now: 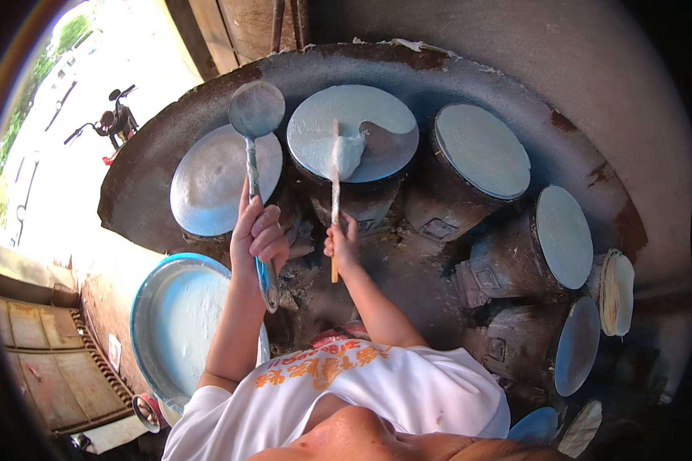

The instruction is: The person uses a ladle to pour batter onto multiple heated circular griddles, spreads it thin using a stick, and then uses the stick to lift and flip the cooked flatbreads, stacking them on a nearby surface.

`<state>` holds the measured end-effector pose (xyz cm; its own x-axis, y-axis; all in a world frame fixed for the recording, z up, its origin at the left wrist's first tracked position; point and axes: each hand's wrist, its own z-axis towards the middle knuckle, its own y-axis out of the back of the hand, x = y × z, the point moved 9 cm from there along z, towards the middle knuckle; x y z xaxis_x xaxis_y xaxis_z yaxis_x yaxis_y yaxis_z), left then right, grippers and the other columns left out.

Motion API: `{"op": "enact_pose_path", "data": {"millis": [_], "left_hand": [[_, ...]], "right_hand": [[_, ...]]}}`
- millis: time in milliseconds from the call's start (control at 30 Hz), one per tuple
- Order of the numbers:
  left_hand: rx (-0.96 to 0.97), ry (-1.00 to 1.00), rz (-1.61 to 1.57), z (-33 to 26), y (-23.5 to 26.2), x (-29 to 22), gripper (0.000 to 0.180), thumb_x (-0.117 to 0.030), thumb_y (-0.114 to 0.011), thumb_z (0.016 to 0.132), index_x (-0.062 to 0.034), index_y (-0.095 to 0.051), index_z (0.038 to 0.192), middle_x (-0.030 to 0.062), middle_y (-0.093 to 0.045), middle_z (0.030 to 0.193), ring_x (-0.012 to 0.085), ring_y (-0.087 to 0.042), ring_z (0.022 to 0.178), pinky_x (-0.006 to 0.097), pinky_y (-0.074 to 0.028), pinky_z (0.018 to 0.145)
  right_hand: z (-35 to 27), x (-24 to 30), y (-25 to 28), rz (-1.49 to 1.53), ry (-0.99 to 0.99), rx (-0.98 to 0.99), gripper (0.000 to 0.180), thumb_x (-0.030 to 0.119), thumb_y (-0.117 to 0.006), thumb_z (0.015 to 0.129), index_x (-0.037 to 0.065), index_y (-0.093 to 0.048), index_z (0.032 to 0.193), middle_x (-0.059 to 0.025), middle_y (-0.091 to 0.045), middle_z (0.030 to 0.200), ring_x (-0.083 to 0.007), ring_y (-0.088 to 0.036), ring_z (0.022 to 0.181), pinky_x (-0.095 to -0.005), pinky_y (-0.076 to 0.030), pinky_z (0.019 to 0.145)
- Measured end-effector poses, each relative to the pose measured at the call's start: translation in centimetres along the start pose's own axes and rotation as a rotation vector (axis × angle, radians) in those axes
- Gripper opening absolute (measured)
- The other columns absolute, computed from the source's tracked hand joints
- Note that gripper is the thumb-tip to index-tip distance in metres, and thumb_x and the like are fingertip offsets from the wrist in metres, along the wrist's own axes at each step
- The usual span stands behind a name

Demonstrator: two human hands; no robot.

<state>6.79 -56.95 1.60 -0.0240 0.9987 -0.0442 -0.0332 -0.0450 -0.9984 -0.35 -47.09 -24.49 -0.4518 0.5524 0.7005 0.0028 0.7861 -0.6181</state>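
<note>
The left hand (261,234) is wrapping its fingers firmly round the handle of a metal ladle (252,157), whose bowl is overlapping the left griddle (207,192) at upper left of the frame. The right hand (343,242) is clamping a wooden spreader (335,196) near its lower end; the upper part is lying across the top-centre griddle (390,154). Batter is coating the spreader's far end, which is probably a flat blade, though hard to make out.

The left forearm (234,330) is hiding part of a blue-rimmed basin (135,326) at lower left, which is holding white batter (181,323). White batter is also covering much of the top-centre griddle, leaving a dark patch showing at its right. At upper right, another griddle (482,151) is bearing a pale layer. A pancake stack (617,296) is sitting at far right, its lower side falling into shadow.
</note>
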Motion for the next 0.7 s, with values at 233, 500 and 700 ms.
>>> {"op": "enact_pose_path", "data": {"millis": [233, 500, 700], "left_hand": [[0.099, 0.346, -0.034, -7.9, -9.0, 6.7, 0.061, -0.016, -0.042, 0.098, -0.0389, -0.011, 0.146, -0.0027, -0.036, 0.062, 0.0023, -0.034, 0.038, 0.019, -0.043, 0.043], [0.536, 0.399, 0.316, -11.2, -14.9, 7.5, 0.057, -0.016, -0.040, 0.099, -0.0346, -0.014, 0.146, -0.0035, -0.036, 0.060, 0.0016, -0.035, 0.038, 0.021, -0.044, 0.050], [0.568, 0.340, 0.408, -7.5, -14.3, 8.3, 0.053, -0.016, -0.038, 0.100, -0.0308, -0.017, 0.146, -0.0041, -0.036, 0.059, 0.0011, -0.035, 0.038, 0.022, -0.045, 0.055]], "right_hand": [[1.3, 8.8, 0.5, -0.031, 0.136, -0.212, 0.022, 0.019, -0.046, 0.097, 0.018, -0.043, 0.118, -0.0021, -0.048, 0.071, -0.0081, -0.037, 0.042, -0.0237, -0.031, 0.036], [-2.7, 8.3, 7.4, -0.488, 0.096, -0.074, 0.030, 0.031, -0.045, 0.097, 0.014, -0.050, 0.121, -0.0016, -0.048, 0.070, -0.0078, -0.038, 0.045, -0.0233, -0.032, 0.038], [2.4, 13.6, 10.6, -0.375, -0.079, -0.104, 0.037, 0.022, -0.050, 0.096, 0.023, -0.045, 0.133, -0.0020, -0.049, 0.073, -0.0068, -0.036, 0.043, -0.0218, -0.031, 0.036]]}}
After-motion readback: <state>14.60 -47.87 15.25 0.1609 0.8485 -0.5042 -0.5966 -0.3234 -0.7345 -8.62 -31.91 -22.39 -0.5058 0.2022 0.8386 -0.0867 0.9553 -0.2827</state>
